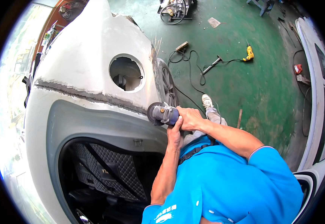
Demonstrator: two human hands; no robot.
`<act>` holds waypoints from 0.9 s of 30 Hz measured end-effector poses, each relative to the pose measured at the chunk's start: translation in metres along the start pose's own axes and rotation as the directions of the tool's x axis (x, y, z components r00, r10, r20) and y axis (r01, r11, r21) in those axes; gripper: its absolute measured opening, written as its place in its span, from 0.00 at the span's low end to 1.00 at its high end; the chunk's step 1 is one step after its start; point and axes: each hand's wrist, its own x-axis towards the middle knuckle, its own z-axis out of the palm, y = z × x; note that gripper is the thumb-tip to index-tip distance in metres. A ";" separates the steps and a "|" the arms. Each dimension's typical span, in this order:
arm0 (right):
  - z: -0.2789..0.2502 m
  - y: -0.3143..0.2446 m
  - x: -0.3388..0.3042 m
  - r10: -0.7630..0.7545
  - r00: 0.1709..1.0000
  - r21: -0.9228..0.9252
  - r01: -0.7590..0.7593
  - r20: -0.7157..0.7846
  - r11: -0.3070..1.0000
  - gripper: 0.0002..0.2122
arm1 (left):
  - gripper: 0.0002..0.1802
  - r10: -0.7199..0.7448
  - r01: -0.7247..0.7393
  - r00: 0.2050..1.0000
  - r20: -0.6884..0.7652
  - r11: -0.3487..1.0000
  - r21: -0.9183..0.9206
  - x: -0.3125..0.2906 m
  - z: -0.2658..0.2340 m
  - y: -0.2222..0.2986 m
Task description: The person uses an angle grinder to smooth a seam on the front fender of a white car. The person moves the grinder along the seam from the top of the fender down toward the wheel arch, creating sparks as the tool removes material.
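An angle grinder [165,114] is gripped between both my hands, its disc at the edge of a white car body panel [84,44]. My left hand [175,135] is closed around the grinder from below. My right hand [190,118] wraps the rear of its body. A rough grey seam [91,98] of bare metal runs across the panel and ends beside the disc. Sparks [155,46] show above the panel's edge, near the wheel [167,82]. Above the seam a round opening [126,72] is cut in the panel. Whether the disc touches metal is hard to see.
Cables [190,65] trail over the green floor [222,48], with a yellow drill [248,53], a hammer [212,65] and a wooden stick [239,118]. A car door opening [110,175] lies below the seam, and another white vehicle part [307,41] stands at the right.
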 end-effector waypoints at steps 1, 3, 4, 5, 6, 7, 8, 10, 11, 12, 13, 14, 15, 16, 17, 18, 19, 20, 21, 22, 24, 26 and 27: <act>0.003 0.004 -0.004 -0.009 1.000 -0.004 0.009 0.013 1.000 0.16 | 0.35 0.005 -0.005 1.000 -0.011 1.000 0.000 -0.002 0.001 -0.004; 0.005 0.008 -0.010 -0.010 1.000 -0.013 0.010 0.011 1.000 0.16 | 0.34 -0.009 0.008 1.000 -0.019 0.999 -0.033 -0.003 0.000 -0.012; 0.006 0.009 -0.010 0.004 1.000 -0.026 -0.004 0.019 1.000 0.16 | 0.35 -0.014 0.014 1.000 -0.003 1.000 -0.026 -0.001 -0.003 -0.011; 0.005 0.007 -0.009 -0.010 1.000 -0.024 0.010 -0.002 1.000 0.16 | 0.35 -0.024 0.024 1.000 0.009 0.999 -0.020 -0.002 -0.005 -0.007; 0.003 0.002 -0.007 -0.024 0.999 -0.022 0.023 -0.023 0.999 0.16 | 0.35 -0.035 0.035 0.999 0.021 0.999 -0.015 -0.002 -0.006 -0.004; 0.002 0.000 -0.007 -0.038 0.998 -0.020 0.037 -0.044 0.999 0.16 | 0.35 -0.030 0.031 0.999 0.019 1.000 -0.008 -0.001 -0.005 -0.002; 0.002 0.001 -0.007 -0.037 0.999 -0.017 0.037 -0.039 0.999 0.16 | 0.34 -0.011 0.011 1.000 0.010 1.000 -0.001 -0.001 -0.003 -0.001; 0.006 0.007 -0.007 -0.037 0.999 -0.012 0.037 -0.030 0.999 0.15 | 0.32 0.028 -0.028 1.000 -0.008 1.000 0.012 -0.003 0.002 -0.004; 0.006 0.006 -0.010 -0.028 0.999 -0.029 0.027 -0.029 0.999 0.15 | 0.32 0.019 -0.019 1.000 0.001 1.000 -0.003 -0.006 0.003 -0.006; 0.005 0.005 -0.009 -0.026 0.999 -0.027 0.025 -0.033 0.999 0.15 | 0.31 0.001 -0.001 1.000 0.012 1.000 -0.005 -0.005 0.003 -0.005; 0.004 0.005 -0.007 -0.025 0.999 -0.024 0.024 -0.038 0.999 0.15 | 0.31 -0.018 0.018 1.000 0.024 1.000 -0.007 -0.003 0.001 -0.002; 0.003 0.003 -0.006 -0.023 0.999 -0.020 0.022 -0.042 1.000 0.15 | 0.31 -0.037 0.037 0.999 0.034 0.999 -0.007 -0.002 -0.001 0.000; 0.002 0.002 -0.007 -0.019 0.999 -0.025 0.018 -0.038 1.000 0.15 | 0.31 -0.033 0.034 0.998 0.045 0.999 -0.003 -0.001 -0.002 0.001; 0.002 0.002 -0.008 -0.015 0.999 -0.029 0.014 -0.033 0.999 0.15 | 0.32 -0.019 0.019 0.999 0.026 1.000 0.000 -0.002 -0.001 -0.001; 0.001 0.001 -0.006 -0.017 0.999 -0.035 0.016 -0.031 0.999 0.15 | 0.33 0.002 -0.002 1.000 0.010 1.000 0.004 -0.003 0.002 -0.002; 0.002 0.002 -0.006 -0.019 0.999 -0.035 0.018 -0.035 0.999 0.15 | 0.33 0.023 -0.023 1.000 -0.007 1.000 0.009 -0.003 0.004 -0.003; 0.005 0.005 -0.006 -0.022 0.999 -0.034 0.021 -0.039 0.999 0.15 | 0.33 0.036 -0.036 0.999 -0.013 0.999 0.000 -0.003 0.004 -0.004; 0.004 0.004 -0.008 -0.019 0.999 -0.034 0.017 -0.042 0.999 0.15 | 0.33 0.021 -0.021 1.000 -0.007 1.000 0.001 -0.003 0.004 -0.002; 0.003 0.003 -0.007 -0.028 0.998 -0.034 0.026 -0.053 0.999 0.15 | 0.33 0.007 -0.007 1.000 0.000 1.000 0.002 -0.003 0.005 0.001; 0.002 0.002 -0.006 -0.036 0.997 -0.034 0.034 -0.064 0.999 0.15 | 0.33 -0.008 0.008 1.000 0.006 1.000 0.003 -0.003 0.005 0.003; 0.001 -0.002 -0.005 -0.044 0.997 -0.035 0.042 -0.056 0.998 0.15 | 0.32 -0.011 0.011 1.000 0.013 1.000 0.016 -0.003 0.001 0.002; 0.000 0.001 -0.009 -0.032 0.999 -0.041 0.031 -0.022 0.999 0.15 | 0.32 -0.008 0.008 1.000 0.017 1.000 0.005 -0.004 0.001 -0.002; 0.003 0.004 -0.011 -0.020 1.000 -0.041 0.020 -0.014 0.999 0.15 | 0.32 -0.010 0.010 1.000 0.010 1.000 -0.008 -0.004 0.000 -0.006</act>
